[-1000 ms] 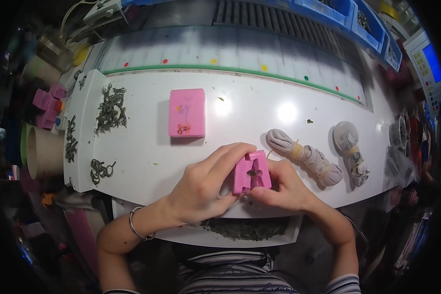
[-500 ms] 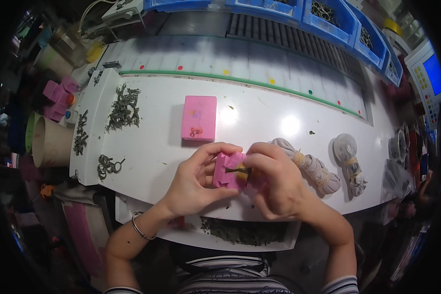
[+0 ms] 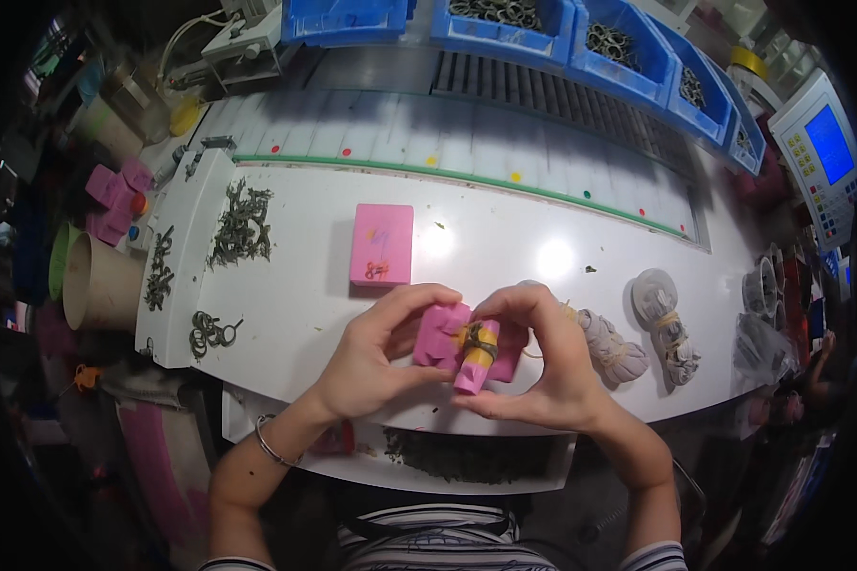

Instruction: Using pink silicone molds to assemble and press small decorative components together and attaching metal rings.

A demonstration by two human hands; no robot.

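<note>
A pink rubber mould (image 3: 435, 335) is spread apart between my two hands, above the near side of the white table. My left hand (image 3: 357, 366) is closed on its left part, with thumb below and fingers along the top. Fingers and thumb of my right hand (image 3: 564, 371) grip the right part. There, a yellow core (image 3: 482, 356) stands out, with a dark green ring (image 3: 476, 340) around it. Some of the mould is hidden behind my fingers. Just beyond my left hand stands a closed pink block (image 3: 383, 238) with coloured marks on top.
Dark green pieces (image 3: 243, 224) lie in a pile at left, with several rings (image 3: 209, 331) nearer me. Two tied pale bundles (image 3: 614, 350) lie at right. Blue bins (image 3: 628, 71) line the back. An open drawer (image 3: 552, 466) with dark scraps sits below the table edge.
The mould has been bent open, and the yellow core with its ring now shows. My right hand has turned from pinching the dark stem to gripping the mould's right part. The view has shifted slightly.
</note>
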